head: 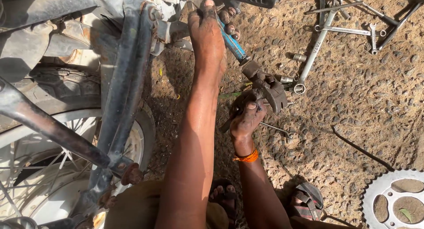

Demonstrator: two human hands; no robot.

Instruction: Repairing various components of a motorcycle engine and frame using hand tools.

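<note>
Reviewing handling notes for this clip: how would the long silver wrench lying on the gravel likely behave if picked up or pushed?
The long silver wrench looks like solid metal, so probably stiff and fairly heavy for its slim size. Its flat shank suggests it would slide or snag on the gravel ground rather than roll. The shiny finish may be slippery, especially for a greasy hand.

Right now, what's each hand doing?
Left hand: closed around a blue-handled tool, up by the motorcycle frame.
Right hand: gripping a dark metal part.

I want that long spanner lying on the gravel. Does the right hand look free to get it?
Probably not at once: the right hand is wrapped around a hammer. The long spanner lies open on the gravel, nothing between.
</note>
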